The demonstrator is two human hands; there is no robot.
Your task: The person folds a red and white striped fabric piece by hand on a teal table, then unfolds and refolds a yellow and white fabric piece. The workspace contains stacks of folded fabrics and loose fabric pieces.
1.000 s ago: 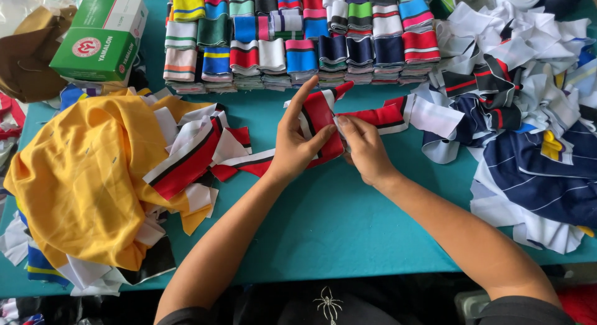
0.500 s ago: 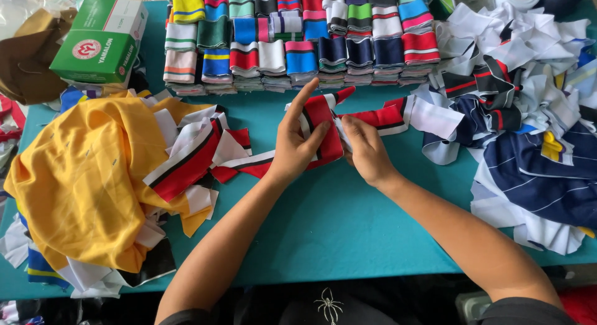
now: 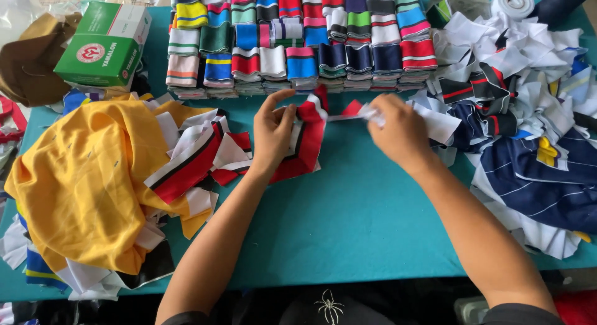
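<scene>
Your left hand (image 3: 273,131) is clamped on a red, white and black ribbed collar strip (image 3: 308,138) over the teal desk (image 3: 348,225). Your right hand (image 3: 398,129) pinches its far end (image 3: 354,110).

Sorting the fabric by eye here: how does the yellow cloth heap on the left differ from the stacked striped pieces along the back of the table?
The yellow cloth is one big plain-coloured piece, crumpled loosely; the stacked striped pieces are many small ones, folded and lined up in neat rows. The yellow cloth lies over loose scraps, while the stacks stand in order at the far edge. Both rest on the teal table, and neither hand touches them.
</scene>
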